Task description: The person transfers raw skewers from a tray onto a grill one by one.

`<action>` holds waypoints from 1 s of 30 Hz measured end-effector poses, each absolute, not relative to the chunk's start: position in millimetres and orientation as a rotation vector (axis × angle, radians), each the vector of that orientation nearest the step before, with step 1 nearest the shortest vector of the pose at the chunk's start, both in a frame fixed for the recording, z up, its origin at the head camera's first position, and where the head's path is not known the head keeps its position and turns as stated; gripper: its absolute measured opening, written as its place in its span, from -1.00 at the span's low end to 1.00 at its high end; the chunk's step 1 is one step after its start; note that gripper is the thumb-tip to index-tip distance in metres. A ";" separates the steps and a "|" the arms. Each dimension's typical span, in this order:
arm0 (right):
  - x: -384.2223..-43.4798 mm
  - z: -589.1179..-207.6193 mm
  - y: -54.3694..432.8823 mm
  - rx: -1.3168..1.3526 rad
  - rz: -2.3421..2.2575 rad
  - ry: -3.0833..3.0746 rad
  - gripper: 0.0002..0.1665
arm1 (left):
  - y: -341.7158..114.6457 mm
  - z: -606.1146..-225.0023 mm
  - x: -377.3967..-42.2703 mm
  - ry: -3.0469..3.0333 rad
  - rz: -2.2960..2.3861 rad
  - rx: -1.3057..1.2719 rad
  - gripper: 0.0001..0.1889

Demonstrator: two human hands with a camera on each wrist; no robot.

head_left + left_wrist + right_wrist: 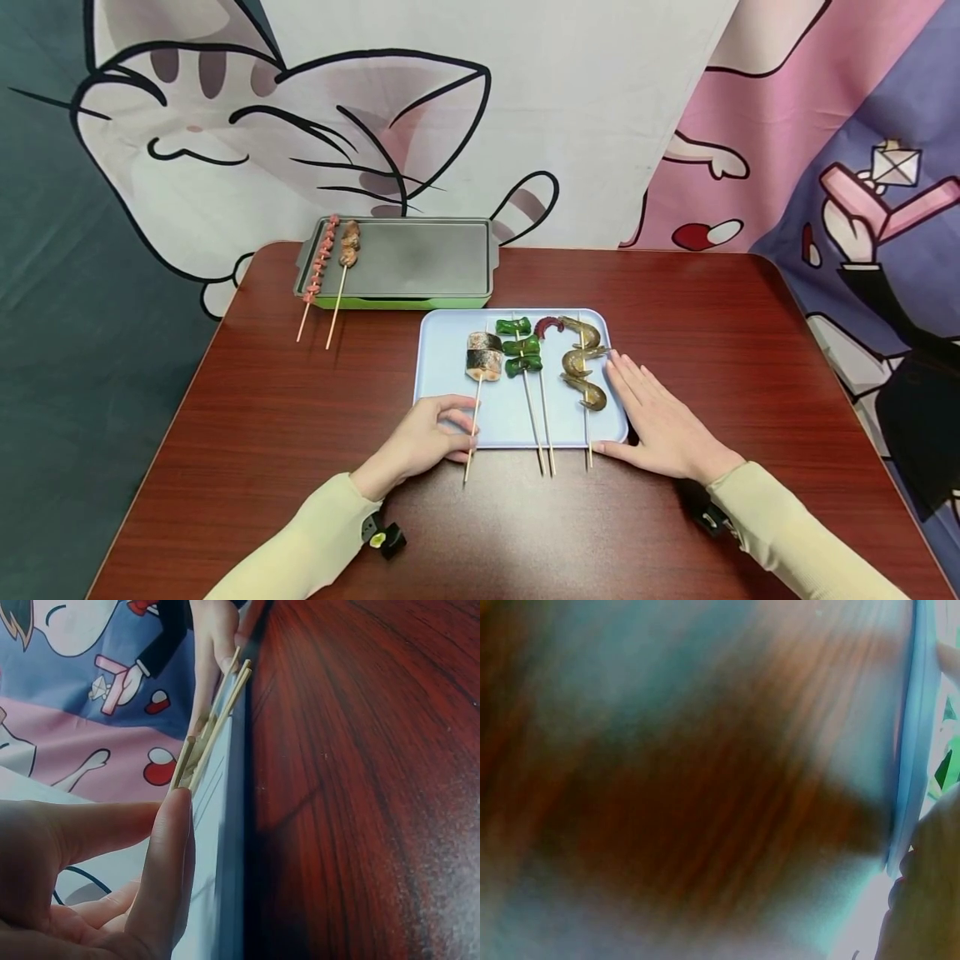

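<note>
My left hand [431, 433] pinches the stick of a skewer [483, 357] between thumb and fingers. Its food is a pale, browned cylinder with a dark band, over the light blue tray [442, 333]. In the left wrist view the stick's end [182, 761] pokes out past the thumb. The right hand [667, 421] lies with straight fingers at the tray's right edge, thumb beside the stick of the shrimp skewer [585, 392]. Between the hands lie a green pepper skewer [522, 346] and a skewer with a dark red tentacle [549, 325].
At the back left of the brown table [712, 333] stands a grey grill pan [420, 258] with a green base. Across its left end lean a skewer of pink pieces [321, 260] and a brown meat skewer [349, 244]. A printed cloth [600, 108] hangs behind.
</note>
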State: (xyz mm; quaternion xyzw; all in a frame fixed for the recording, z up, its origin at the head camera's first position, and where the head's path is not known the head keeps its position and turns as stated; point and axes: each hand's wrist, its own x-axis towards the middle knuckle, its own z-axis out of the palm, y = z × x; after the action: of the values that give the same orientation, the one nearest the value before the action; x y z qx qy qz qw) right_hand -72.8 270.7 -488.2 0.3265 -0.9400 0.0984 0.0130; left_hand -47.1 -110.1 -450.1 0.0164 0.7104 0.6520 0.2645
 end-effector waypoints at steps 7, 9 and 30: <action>-73.5 -488.2 270.8 1.016 0.299 -2.944 0.38 | -112.6 -442.5 -45.4 1.923 1.757 0.052 -0.45; -73.0 -488.0 270.6 1.006 0.299 -2.957 0.39 | -114.1 -440.5 -44.8 1.927 1.750 0.064 -0.46; -71.8 -488.6 270.6 0.991 0.302 -2.979 0.39 | -122.0 -416.9 -49.1 2.035 1.739 0.124 -0.43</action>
State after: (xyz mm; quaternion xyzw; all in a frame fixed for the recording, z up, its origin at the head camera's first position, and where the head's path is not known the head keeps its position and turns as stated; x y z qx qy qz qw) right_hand -71.8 270.6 -488.6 0.3143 -0.9445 0.0957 -0.0062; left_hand -49.1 -122.0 -416.9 0.0450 0.7393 0.6317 0.2289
